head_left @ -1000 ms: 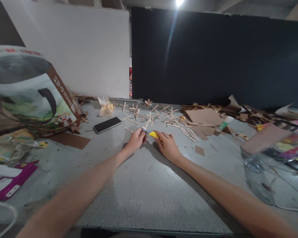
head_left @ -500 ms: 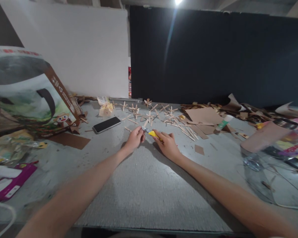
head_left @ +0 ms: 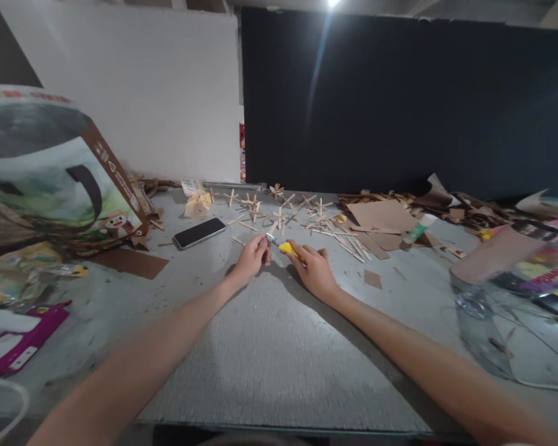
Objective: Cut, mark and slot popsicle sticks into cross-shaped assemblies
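My right hand [head_left: 317, 272] is wrapped round a yellow utility knife [head_left: 287, 248], its metal blade pointing left. The blade tip lies at the fingertips of my left hand [head_left: 250, 259], which is closed in a pinch; whatever those fingers hold is too small and hidden to name. Just beyond both hands, several thin wooden sticks [head_left: 279, 217] lie on the grey table [head_left: 260, 359], many joined in crosses and star shapes. More loose sticks [head_left: 353, 246] are spread to the right of the knife.
Left of my hands lies a black phone [head_left: 199, 233]. Brown cardboard sheets [head_left: 376, 218] and a glue stick [head_left: 421, 229] are at the right, near a pink tumbler [head_left: 486, 253]. A large printed bag [head_left: 60, 192] and a purple device [head_left: 25, 339] stand far left.
The knife blade has shifted slightly at my left fingertips, its angle a little different. Both hands stay in nearly the same place.
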### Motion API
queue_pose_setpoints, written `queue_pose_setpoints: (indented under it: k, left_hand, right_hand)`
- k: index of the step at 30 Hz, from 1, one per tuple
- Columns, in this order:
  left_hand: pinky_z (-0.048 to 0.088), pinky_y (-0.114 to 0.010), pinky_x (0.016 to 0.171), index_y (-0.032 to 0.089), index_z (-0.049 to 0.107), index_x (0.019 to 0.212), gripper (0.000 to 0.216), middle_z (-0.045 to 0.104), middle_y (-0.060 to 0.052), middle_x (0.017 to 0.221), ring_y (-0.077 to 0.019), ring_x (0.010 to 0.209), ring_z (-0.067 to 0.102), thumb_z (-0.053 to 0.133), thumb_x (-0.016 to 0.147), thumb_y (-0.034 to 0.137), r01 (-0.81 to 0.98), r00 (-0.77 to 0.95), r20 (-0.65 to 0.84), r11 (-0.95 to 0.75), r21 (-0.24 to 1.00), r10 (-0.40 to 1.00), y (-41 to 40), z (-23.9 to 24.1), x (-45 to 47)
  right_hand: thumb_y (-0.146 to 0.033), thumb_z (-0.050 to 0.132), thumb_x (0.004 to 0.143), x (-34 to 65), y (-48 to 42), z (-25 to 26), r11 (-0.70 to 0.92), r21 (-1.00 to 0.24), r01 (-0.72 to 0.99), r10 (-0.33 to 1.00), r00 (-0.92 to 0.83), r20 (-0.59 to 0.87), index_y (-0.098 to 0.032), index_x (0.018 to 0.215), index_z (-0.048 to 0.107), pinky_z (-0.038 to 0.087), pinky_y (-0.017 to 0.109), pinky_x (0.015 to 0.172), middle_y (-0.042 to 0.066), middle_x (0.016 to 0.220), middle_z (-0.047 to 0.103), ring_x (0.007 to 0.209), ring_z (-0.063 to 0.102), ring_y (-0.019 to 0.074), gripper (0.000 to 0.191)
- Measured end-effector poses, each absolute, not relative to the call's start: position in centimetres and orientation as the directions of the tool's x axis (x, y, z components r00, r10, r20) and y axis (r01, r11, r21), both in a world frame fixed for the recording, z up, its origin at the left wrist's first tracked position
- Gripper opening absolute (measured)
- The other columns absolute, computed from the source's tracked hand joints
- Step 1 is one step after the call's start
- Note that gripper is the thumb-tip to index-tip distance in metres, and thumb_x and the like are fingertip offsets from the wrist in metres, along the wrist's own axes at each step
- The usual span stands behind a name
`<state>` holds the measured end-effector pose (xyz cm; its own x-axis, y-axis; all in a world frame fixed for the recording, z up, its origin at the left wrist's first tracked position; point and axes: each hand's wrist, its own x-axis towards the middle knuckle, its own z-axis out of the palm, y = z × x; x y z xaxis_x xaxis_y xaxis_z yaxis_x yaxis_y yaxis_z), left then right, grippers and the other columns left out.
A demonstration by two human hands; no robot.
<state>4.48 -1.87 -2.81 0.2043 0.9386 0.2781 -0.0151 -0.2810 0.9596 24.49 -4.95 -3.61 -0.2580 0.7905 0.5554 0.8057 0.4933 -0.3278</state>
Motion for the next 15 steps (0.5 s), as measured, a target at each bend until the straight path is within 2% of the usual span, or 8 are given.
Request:
queue_pose_setpoints:
  k: [6, 12, 15]
  left_hand:
    - [0.034, -0.024, 0.049, 0.022, 0.050, 0.079, 0.045, 0.052, 0.006, 0.053, -0.0108, 0.046, 0.044, 0.058, 0.095, 0.064, -0.011, 0.225, 0.295, -0.300, 0.954, 0.929, -2.04, -2.76, 4.59]
    - [0.035, -0.025, 0.049, 0.024, 0.047, 0.081, 0.047, 0.049, 0.006, 0.055, -0.0116, 0.048, 0.045, 0.051, 0.097, 0.068, -0.028, 0.187, 0.323, -0.324, 0.946, 0.928, -2.18, -2.54, 4.59]
    - [0.034, -0.025, 0.049, 0.023, 0.047, 0.080, 0.048, 0.049, 0.006, 0.054, -0.0113, 0.048, 0.044, 0.055, 0.095, 0.069, -0.024, 0.197, 0.329, -0.331, 0.943, 0.923, -2.34, -2.44, 4.60]
  right_hand:
    - [-0.040, 0.041, 0.112, 24.53, -4.94, -3.59, 0.493, -0.322, 0.809, 0.791, -0.262, 0.552, -0.025, 0.144, 0.063, 0.032, 0.037, 0.084, 0.008, 0.096, 0.076, 0.090, 0.069, 0.0252, 0.041]
    - [-0.036, 0.045, 0.111, 24.36, -4.99, -3.46, 0.495, -0.333, 0.803, 0.793, -0.261, 0.550, -0.023, 0.142, 0.064, 0.032, 0.037, 0.084, 0.008, 0.098, 0.076, 0.093, 0.069, 0.0267, 0.039]
    - [-0.034, 0.047, 0.111, 24.35, -5.05, -3.32, 0.488, -0.335, 0.806, 0.801, -0.262, 0.538, -0.023, 0.143, 0.064, 0.031, 0.037, 0.084, 0.007, 0.098, 0.076, 0.093, 0.069, 0.0271, 0.038]
